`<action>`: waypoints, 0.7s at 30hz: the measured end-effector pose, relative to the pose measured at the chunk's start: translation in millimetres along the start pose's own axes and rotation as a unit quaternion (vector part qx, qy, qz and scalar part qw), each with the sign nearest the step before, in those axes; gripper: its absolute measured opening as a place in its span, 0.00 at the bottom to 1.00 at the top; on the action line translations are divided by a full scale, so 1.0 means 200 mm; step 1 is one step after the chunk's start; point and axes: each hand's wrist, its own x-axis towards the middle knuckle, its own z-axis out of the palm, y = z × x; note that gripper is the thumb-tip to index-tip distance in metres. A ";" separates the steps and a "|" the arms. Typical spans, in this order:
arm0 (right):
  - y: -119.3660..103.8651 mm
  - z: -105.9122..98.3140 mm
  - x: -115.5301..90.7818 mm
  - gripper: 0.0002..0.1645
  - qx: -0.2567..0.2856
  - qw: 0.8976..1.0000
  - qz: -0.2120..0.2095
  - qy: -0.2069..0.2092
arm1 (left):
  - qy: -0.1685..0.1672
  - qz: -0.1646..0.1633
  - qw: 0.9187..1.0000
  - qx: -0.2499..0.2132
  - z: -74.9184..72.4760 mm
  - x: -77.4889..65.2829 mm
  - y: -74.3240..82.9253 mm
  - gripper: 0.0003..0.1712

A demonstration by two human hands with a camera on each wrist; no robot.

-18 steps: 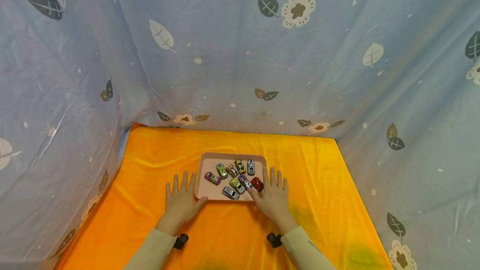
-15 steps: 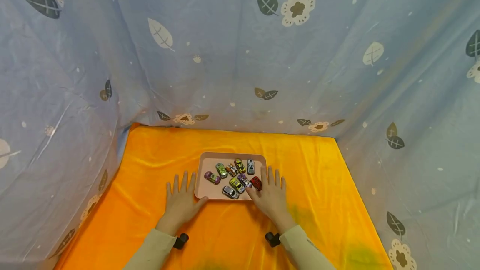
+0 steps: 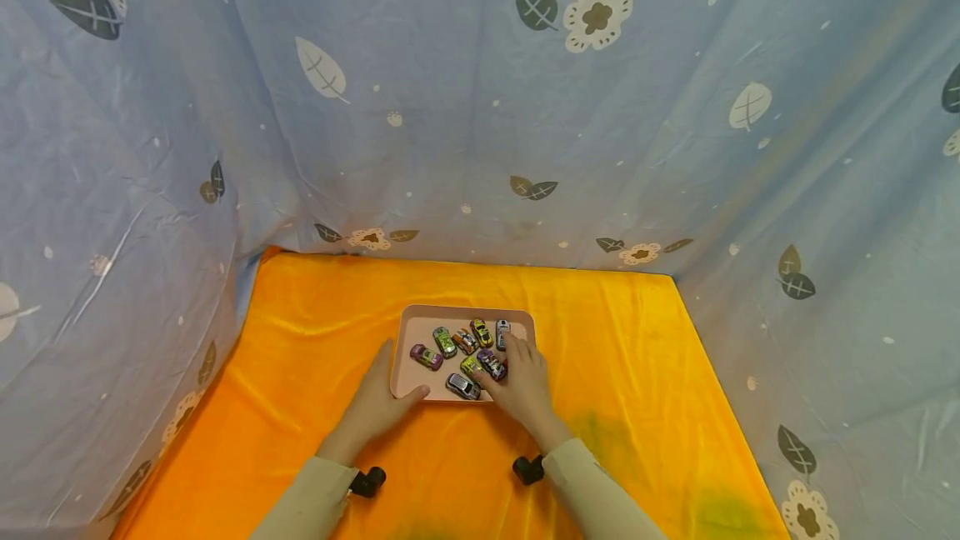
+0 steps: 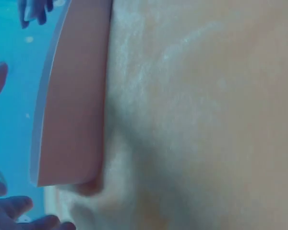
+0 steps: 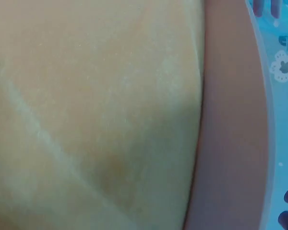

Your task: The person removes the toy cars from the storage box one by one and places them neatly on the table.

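Several small toy cars lie in a shallow pink tray [image 3: 408, 382] in the head view. My left hand [image 3: 375, 398] is beside the tray's left end, its thumb over the front left corner. In the left wrist view its fingers [image 4: 43, 223] are spread apart beyond the tray's corner. My right hand [image 3: 520, 386] reaches over the tray's right part, thumb and fingers apart. It hides the red car almost wholly and covers part of a yellow-green car [image 3: 470, 367]. Near its fingers are a purple-and-white car [image 3: 491, 364] and a silver-blue car [image 3: 502, 332]. A grey car [image 3: 462, 387] lies near the front rim.
Orange-yellow cloth [image 3: 322, 298] covers the surface under the tray. Blue curtains [image 3: 450, 107] printed with leaves and flowers rise at the back and both sides. A purple car [image 3: 426, 357] and a green car [image 3: 444, 342] lie in the tray's left half.
My right hand has moved left from the tray's right edge to above the cars. My left hand has turned slightly inward, its fingers closer together in view. The tray stays in place.
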 end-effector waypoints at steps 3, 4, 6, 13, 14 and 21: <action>-0.01 0.02 0.02 0.53 0.037 0.999 0.007 0.002 | 0.001 -0.040 0.996 -0.082 0.01 0.02 0.00 0.63; 0.00 0.03 0.02 0.52 0.042 0.999 0.010 0.001 | 0.001 -0.056 0.994 -0.098 0.01 0.02 0.00 0.63; 0.00 0.04 0.03 0.51 0.054 0.998 0.015 0.000 | 0.005 -0.076 0.990 -0.123 0.02 0.02 0.00 0.61; 0.02 0.08 0.04 0.47 0.065 0.997 0.038 -0.019 | 0.032 -0.085 0.984 -0.156 0.02 0.03 -0.01 0.46; 0.02 0.08 0.04 0.47 0.066 0.997 0.042 -0.021 | 0.035 -0.081 0.984 -0.155 0.03 0.03 -0.01 0.44; 0.03 0.11 0.03 0.40 0.073 0.996 0.057 -0.012 | 0.066 -0.091 0.977 -0.179 0.06 0.03 -0.06 0.28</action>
